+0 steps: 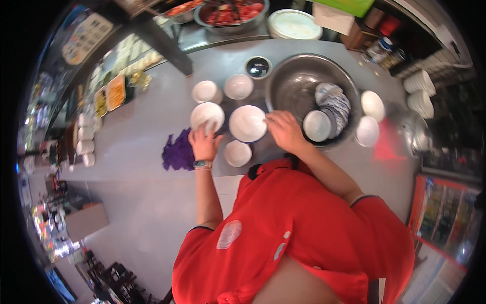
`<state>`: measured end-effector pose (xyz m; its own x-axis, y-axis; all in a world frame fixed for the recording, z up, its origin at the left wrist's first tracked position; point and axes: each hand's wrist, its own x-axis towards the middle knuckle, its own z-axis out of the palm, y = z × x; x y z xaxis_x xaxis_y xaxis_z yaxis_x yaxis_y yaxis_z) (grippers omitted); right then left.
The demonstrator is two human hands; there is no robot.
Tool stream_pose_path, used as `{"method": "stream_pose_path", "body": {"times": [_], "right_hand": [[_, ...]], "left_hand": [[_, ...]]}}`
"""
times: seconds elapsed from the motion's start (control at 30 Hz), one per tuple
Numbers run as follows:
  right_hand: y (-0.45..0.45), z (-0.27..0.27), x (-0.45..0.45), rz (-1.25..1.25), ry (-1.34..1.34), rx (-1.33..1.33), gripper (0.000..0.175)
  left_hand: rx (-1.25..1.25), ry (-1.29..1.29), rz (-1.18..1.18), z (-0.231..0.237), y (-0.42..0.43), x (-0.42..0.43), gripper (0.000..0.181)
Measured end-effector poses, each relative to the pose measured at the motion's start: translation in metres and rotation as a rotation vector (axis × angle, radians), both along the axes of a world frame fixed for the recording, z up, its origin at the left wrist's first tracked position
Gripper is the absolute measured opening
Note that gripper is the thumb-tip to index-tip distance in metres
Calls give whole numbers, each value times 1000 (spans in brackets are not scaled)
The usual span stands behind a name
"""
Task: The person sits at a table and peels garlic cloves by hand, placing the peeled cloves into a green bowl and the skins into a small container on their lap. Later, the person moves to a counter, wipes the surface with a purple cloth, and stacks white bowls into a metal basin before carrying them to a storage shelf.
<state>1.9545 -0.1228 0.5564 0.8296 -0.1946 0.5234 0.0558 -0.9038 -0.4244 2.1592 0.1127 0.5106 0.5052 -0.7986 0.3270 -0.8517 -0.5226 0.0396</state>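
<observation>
My left hand (204, 140) reaches over the near rim of a white bowl (205, 113), its fingers blurred; whether it grips the rim cannot be told. With its fingertips, my right hand (284, 129) holds the right rim of a larger white bowl (246, 123). Behind these stand two more white bowls (205, 91) (238, 86), and a small white bowl (237, 153) sits nearer me. A purple cloth (178, 150) lies left of my left hand. To the right, a wide steel basin (290, 89) contains patterned bowls (336, 104) and a pale bowl (317, 126).
A bowl of dark liquid (258, 67) stands beside the basin. White bowls (373, 106) and a red cloth (389, 142) lie to its right. Farther back are a white lidded tub (295, 24) and a metal bowl of red food (231, 15). Food trays (115, 92) stand at left.
</observation>
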Motion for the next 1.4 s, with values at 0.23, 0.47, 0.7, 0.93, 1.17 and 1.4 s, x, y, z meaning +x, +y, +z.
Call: {"method": "stream_pose_path", "body": {"times": [0.23, 0.47, 0.7, 0.93, 1.17, 1.4], "right_hand": [[-88, -24, -115, -108, 624, -324, 44], [-116, 11, -145, -135, 754, -265, 57], [-138, -5, -138, -43, 742, -449, 56], [-134, -7, -143, -37, 611, -322, 62], [-143, -39, -135, -112, 661, 81, 25], [-157, -47, -119, -566, -347, 1815, 36]], "left_hand": [[-376, 105, -142, 41, -34, -46, 45], [-249, 684, -618, 78, -185, -165, 20], [613, 703, -498, -28, -281, -223, 50], [531, 730, -426, -27, -266, -202, 30], [-228, 1077, -12, -42, -264, -151, 34], [-1103, 1655, 258, -6, -256, -103, 40]]}}
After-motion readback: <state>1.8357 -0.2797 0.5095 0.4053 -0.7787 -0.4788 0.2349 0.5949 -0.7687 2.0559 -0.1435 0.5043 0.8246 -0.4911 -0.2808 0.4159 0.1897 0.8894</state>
